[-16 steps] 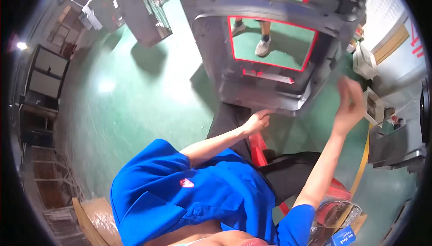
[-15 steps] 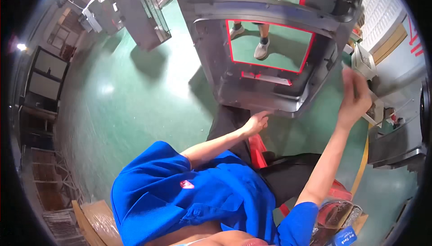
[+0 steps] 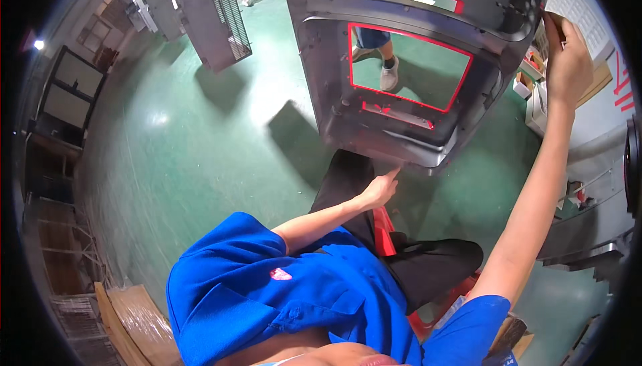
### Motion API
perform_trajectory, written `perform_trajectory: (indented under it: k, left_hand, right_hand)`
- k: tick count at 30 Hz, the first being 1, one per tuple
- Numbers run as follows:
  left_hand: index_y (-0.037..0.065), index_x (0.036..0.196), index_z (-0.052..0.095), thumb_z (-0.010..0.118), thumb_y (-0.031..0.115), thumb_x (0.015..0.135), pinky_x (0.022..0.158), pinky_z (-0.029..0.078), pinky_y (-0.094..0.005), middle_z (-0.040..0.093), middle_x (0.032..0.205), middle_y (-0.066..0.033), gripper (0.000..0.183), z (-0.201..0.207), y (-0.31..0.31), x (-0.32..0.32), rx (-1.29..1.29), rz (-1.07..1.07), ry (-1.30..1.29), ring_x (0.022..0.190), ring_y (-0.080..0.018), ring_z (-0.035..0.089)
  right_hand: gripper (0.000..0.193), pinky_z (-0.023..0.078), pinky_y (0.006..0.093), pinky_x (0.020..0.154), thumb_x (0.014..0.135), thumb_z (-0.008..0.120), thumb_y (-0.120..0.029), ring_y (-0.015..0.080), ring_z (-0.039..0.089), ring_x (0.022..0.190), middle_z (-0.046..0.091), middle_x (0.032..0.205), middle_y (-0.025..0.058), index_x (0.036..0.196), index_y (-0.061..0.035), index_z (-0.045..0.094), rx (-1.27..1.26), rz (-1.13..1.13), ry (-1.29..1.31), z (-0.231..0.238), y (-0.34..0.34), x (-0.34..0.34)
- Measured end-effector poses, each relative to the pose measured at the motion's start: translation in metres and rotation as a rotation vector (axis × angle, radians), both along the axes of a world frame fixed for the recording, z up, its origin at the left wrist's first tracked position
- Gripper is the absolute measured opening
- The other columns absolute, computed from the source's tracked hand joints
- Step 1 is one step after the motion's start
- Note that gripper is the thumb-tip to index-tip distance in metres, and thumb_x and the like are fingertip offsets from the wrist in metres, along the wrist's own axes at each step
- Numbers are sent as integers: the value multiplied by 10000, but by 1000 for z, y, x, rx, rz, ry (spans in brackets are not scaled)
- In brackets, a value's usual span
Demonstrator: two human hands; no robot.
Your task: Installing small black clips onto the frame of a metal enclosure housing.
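A large dark grey moulded panel (image 3: 321, 71) hangs in front of me, tilted, with red-edged rectangular openings and scattered dark spots. My left hand (image 3: 380, 191) is at its lower edge, the index finger stretched to the rim and the other fingers curled; the grip there is partly hidden. Up at the panel's right edge, my right hand (image 3: 568, 65) is closed with its fingertips against the rim. I cannot make out anything small between those fingers. A red strip (image 3: 394, 117) marks a narrow slot below the larger opening.
Another person's leg (image 3: 384, 41) shows through the openings. A grey louvred housing (image 3: 207, 25) hangs at the upper left, a hand at its top. White boxes (image 3: 537, 108) stand on the right beyond the panel. A red seat or stool (image 3: 382, 229) is under me, on green floor.
My right arm has stretched up and outward, bringing the hand to the panel's right edge. The panel has shifted slightly to the right. My left hand has barely moved.
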State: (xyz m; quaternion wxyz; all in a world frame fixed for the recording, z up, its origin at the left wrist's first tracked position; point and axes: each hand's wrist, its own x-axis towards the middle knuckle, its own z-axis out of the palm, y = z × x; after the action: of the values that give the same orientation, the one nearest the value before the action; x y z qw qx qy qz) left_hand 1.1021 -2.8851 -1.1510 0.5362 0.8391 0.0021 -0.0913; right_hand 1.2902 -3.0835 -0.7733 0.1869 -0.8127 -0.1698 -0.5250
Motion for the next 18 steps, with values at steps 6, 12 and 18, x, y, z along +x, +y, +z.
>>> perform_trajectory:
  k: [6, 12, 18]
  left_hand:
    - [-15, 1379, 311, 447, 109, 906, 612, 472, -382, 556, 650, -215, 508, -25, -5, -4, 1, 49, -163, 581, -309, 572]
    - [-2, 1354, 342, 444, 118, 914, 604, 464, -391, 548, 634, -174, 468, -49, -7, -13, -40, 52, -95, 580, -271, 558]
    - [4, 1321, 386, 439, 117, 923, 623, 463, -384, 555, 657, -161, 417, -71, -10, -16, -84, 52, -56, 607, -252, 562]
  right_hand:
    - [177, 455, 305, 622, 877, 584, -311, 214, 623, 772, 645, 878, -18, 935, -163, 661, -143, -68, -83, 1, -5, 11]
    - [142, 469, 332, 629, 890, 575, -243, 235, 623, 786, 642, 911, -10, 972, -145, 636, -292, -14, -102, -14, 3, 7]
    - [143, 469, 336, 629, 901, 565, -243, 246, 622, 798, 636, 903, 8, 985, -146, 629, -314, -59, -88, -30, -3, 14]
